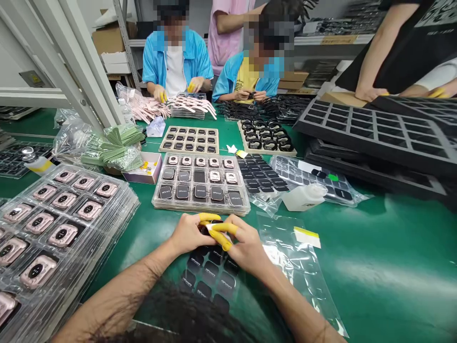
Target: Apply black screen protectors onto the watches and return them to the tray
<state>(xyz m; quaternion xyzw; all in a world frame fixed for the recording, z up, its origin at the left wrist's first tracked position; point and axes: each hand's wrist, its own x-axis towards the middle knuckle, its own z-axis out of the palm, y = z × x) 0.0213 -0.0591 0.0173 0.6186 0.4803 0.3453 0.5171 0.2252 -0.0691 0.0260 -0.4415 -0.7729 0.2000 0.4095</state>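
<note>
Right now the left hand [187, 233] and right hand [246, 250], yellow finger cots [220, 238] on, pinch a small black piece [207, 229] by its white tab [217, 232], fingertips only, just above the sheet of black printed pads [210, 281].

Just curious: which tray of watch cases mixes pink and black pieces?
The clear tray beyond the left hand; the big stack at far left shows only pink cases.

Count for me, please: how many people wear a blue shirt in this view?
2. One person in a blue shirt is across the green workbench, and a second person in a blue shirt is beside them, to the right in the view. Others may be out of view.
</note>
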